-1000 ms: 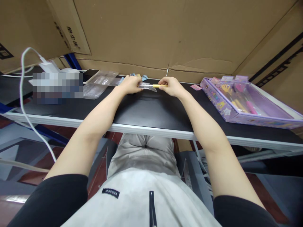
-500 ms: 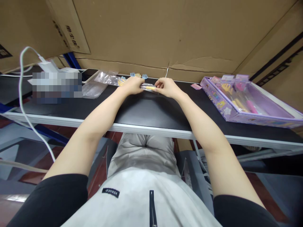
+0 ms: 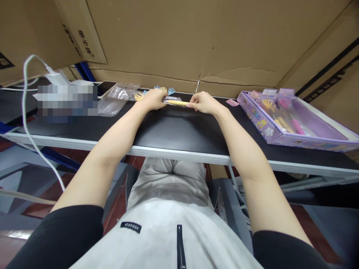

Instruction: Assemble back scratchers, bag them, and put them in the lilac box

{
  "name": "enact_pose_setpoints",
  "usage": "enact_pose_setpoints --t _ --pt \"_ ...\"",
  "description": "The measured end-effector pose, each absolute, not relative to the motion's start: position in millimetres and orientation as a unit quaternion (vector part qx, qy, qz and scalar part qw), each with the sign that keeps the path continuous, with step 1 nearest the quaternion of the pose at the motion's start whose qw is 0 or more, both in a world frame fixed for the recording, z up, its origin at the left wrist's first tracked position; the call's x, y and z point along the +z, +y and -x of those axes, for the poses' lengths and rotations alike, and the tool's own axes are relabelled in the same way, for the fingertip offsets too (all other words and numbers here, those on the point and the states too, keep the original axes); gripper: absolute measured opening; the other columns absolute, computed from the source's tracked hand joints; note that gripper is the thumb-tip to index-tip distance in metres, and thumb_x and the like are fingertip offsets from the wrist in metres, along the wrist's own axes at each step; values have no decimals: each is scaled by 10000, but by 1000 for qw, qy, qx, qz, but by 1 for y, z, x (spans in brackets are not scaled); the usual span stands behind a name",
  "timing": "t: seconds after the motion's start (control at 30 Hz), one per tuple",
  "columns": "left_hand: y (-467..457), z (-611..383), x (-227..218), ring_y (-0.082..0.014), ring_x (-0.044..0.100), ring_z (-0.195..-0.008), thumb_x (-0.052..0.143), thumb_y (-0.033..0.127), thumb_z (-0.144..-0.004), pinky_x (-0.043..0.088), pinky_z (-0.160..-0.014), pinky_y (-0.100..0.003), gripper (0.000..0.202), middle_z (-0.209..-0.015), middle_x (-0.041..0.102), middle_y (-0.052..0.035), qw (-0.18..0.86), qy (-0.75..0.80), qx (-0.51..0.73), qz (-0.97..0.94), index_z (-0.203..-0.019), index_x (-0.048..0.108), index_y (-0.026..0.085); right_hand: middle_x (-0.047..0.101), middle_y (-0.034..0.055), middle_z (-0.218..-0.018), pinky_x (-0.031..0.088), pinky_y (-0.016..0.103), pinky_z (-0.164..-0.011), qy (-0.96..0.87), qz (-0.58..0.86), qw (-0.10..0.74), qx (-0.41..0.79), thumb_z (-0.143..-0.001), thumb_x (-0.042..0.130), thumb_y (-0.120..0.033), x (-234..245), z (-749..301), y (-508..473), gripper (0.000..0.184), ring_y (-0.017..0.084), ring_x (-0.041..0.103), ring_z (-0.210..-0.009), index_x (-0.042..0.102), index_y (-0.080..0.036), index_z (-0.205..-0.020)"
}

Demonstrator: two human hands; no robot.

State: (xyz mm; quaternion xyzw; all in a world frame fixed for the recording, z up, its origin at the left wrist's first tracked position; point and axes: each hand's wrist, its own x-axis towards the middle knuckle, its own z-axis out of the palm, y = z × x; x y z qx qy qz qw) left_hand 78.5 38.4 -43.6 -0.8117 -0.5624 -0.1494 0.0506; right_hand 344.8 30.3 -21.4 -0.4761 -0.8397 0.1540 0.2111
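My right hand [image 3: 203,102] pinches the right end of a slim yellow stick [image 3: 179,103], which looks like a back scratcher's handle. The stick's left part lies in a clear plastic sleeve [image 3: 167,99], gripped by my closed left hand [image 3: 155,99]. Left of that hand shows a yellow claw-shaped head [image 3: 138,96] beside a bit of blue; whether it joins the stick is hidden under the hand. Behind my left hand, several small blue and yellow claw heads [image 3: 170,90] stick up at the table's back edge.
Clear plastic bags [image 3: 113,105] lie at left, near a phone [image 3: 107,88] and a white charger with cable [image 3: 58,78]. A purple display box [image 3: 280,140] with packaged yellow and pink items stands at right, near a pink card [image 3: 232,102]. Cardboard walls [image 3: 179,41] enclose the black table [image 3: 179,130].
My right hand has moved a little right, and more of the yellow stick shows between the hands. My left hand and the yellow claw head have shifted slightly left.
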Motion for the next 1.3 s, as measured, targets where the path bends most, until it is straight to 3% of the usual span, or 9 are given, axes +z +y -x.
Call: enact_pose_setpoints --t 0.2,0.4,0.67,1.03,1.3 --pt "40 -77 -43 -372 727 -1154 680 297 -823 525 -985 -411 280 -1027 804 -114 41 -567 -147 809 -1070 802 245 778 51 -750 601 361 -746 -837 465 194 214 -952 847 -439 -18 -334 17 239 207 718 -668 749 -223 -928" --pt "37 -82 -42 -384 727 -1171 672 299 -836 520 -994 -419 271 -1047 803 -118 43 -560 -143 815 -1069 800 244 789 66 -739 596 353 -689 -815 470 212 263 -912 908 -465 -16 -328 10 336 205 713 -622 687 -212 -902" --pt "34 -88 -42 -377 725 -1184 660 287 -833 530 -950 -403 272 -1069 811 -124 53 -545 -143 824 -1064 798 246 711 13 -650 565 342 -731 -829 461 229 217 -864 922 -571 -23 -326 15 423 188 658 -632 699 -212 -856" --pt "34 -89 -43 -386 730 -1190 657 270 -848 531 -975 -413 254 -1081 817 -140 61 -540 -134 828 -1051 804 235 698 10 -660 545 339 -799 -844 453 217 190 -872 888 -492 -27 -327 22 335 191 666 -688 732 -195 -868" --pt "38 -88 -50 -387 705 -1240 613 202 -877 467 -1147 -557 257 -1089 784 -135 89 -488 -148 855 -1046 807 202 659 -7 -624 444 280 -668 -842 465 170 216 -894 863 -384 -20 -323 10 278 143 574 -601 696 -180 -809"
